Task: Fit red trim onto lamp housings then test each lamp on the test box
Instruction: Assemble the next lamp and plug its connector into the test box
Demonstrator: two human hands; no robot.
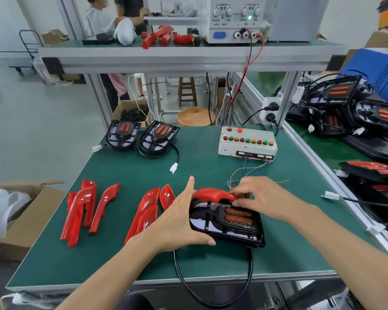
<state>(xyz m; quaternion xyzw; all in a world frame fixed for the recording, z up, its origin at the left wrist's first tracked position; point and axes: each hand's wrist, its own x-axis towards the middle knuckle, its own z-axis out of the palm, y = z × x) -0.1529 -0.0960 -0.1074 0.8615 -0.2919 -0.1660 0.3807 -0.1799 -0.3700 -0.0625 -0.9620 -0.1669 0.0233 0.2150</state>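
We see the black lamp housing [227, 222] lying near the front edge of the green table [211, 258], its long axis running left to right and slightly tilted, its orange lenses facing up. A red trim piece [213, 194] sits along its far edge, arched across the same way. Our left hand [177, 222] wraps the housing's left side, thumb under the near edge, index finger raised straight. Our right hand [262, 198] pinches the trim's right end with curled fingers. A black cable [211, 285] loops off the table front. Loose red trims [85, 209] lie to the left; two more housings [141, 137] and the test box [248, 140] stand farther back, well apart.
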